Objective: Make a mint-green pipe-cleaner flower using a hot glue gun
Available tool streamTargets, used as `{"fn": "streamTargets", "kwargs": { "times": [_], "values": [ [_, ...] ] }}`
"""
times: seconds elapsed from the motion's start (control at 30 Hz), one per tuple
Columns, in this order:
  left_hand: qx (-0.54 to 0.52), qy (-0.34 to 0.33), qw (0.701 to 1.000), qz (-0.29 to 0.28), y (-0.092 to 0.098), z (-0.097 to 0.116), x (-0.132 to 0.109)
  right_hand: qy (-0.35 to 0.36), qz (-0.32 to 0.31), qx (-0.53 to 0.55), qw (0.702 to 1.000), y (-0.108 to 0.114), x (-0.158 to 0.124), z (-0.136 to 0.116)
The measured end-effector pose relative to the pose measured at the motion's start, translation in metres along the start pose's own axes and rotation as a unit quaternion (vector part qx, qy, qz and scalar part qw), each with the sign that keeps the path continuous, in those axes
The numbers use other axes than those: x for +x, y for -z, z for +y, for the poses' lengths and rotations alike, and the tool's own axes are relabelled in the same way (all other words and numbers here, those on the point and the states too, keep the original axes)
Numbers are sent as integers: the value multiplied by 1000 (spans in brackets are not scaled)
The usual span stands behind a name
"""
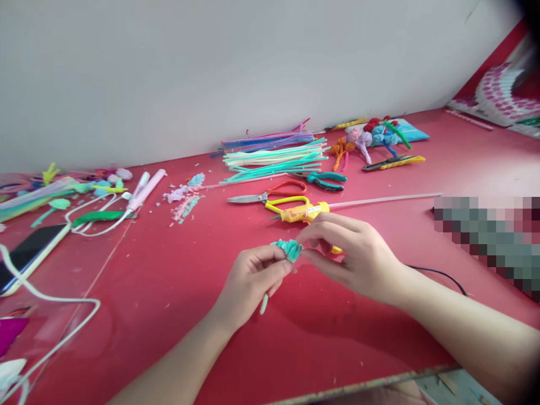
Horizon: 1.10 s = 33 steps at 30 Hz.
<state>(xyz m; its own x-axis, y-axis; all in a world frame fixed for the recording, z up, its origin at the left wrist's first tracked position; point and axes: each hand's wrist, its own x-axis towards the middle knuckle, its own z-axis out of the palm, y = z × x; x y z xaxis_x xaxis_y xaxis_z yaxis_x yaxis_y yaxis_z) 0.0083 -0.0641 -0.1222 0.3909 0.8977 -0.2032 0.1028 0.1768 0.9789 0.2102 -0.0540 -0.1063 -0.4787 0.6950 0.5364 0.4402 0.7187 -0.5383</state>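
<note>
My left hand (257,281) is closed around a small turquoise pipe-cleaner flower (290,249), pinching it between thumb and fingers. Its pale green stem (264,305) pokes out below that hand. From the right, my right hand (354,253) meets the ruffled edge of the flower with thumb and fingertips pinched together. Just behind the right hand lies a yellow hot glue gun (301,212) with a long pale pink glue stick (383,199) running out of its back. Red-and-yellow-handled scissors (248,198) rest beyond the glue gun.
Teal-handled pliers (323,180) lie behind the scissors, near bundled pipe cleaners (274,157). Finished pipe-cleaner flowers (358,139) and a yellow utility knife (396,163) sit at back right. Fuzz scraps (185,197), a pink hair straightener (145,191) and a phone (34,253) are leftward.
</note>
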Motion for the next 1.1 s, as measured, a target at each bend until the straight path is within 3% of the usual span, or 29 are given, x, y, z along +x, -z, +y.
{"fn": "streamTargets", "kwargs": {
  "times": [0.27,0.53,0.87,1.1],
  "values": [
    [-12,6,1000,0,-1,2,0,48,8,-52,997,-4,-6,1],
    [-18,6,1000,3,0,0,0,-45,-38,73,996,1,4,0],
    [29,3,1000,-9,-1,4,-1,21,-90,18,996,6,5,1],
    [99,-15,995,17,-4,7,-4,43,-69,9,997,5,4,0]
  ]
}}
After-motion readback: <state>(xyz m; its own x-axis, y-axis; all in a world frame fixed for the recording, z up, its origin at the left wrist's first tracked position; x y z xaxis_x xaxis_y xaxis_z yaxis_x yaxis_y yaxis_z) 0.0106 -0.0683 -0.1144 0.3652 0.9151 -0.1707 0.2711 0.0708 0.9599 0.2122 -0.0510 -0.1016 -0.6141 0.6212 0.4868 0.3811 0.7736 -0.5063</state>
